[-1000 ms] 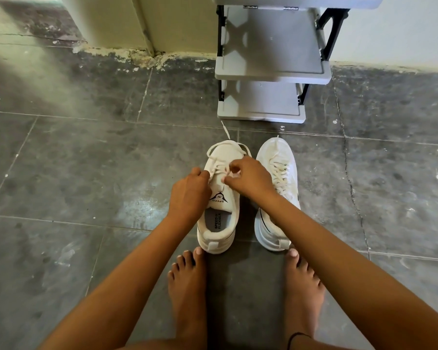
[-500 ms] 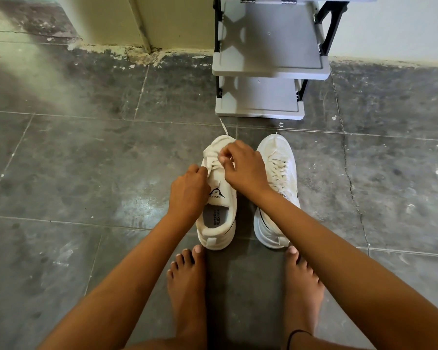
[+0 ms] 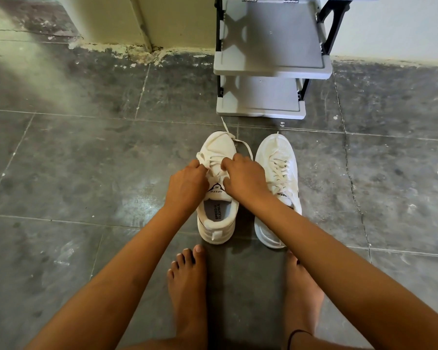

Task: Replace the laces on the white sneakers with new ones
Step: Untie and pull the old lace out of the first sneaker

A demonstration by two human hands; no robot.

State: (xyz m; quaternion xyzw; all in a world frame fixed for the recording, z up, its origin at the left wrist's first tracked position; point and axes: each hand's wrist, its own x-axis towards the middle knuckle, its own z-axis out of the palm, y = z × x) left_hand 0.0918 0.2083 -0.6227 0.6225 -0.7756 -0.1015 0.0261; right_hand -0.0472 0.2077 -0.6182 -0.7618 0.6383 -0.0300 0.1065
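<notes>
Two white sneakers stand side by side on the floor, toes pointing away from me. The left sneaker [image 3: 216, 218] has a partly loosened white lace [image 3: 242, 144] trailing off its toe toward the shelf. My left hand [image 3: 186, 188] pinches the lace at the left side of the eyelets. My right hand [image 3: 244, 178] pinches the lace at the right side of the same shoe. The right sneaker [image 3: 276, 152] is fully laced and untouched; my right forearm crosses over its heel.
A grey plastic shoe rack [image 3: 271, 69] stands against the wall just beyond the sneakers. My bare feet [image 3: 187, 286] rest on the dark tiled floor [image 3: 86, 173] right behind the shoes. A pale wall with a chipped base runs along the back.
My left hand slid forward along the left sneaker to the lace. My right hand moved toward the toe half a second ago, then came back a little. The lace end now lies off the toe.
</notes>
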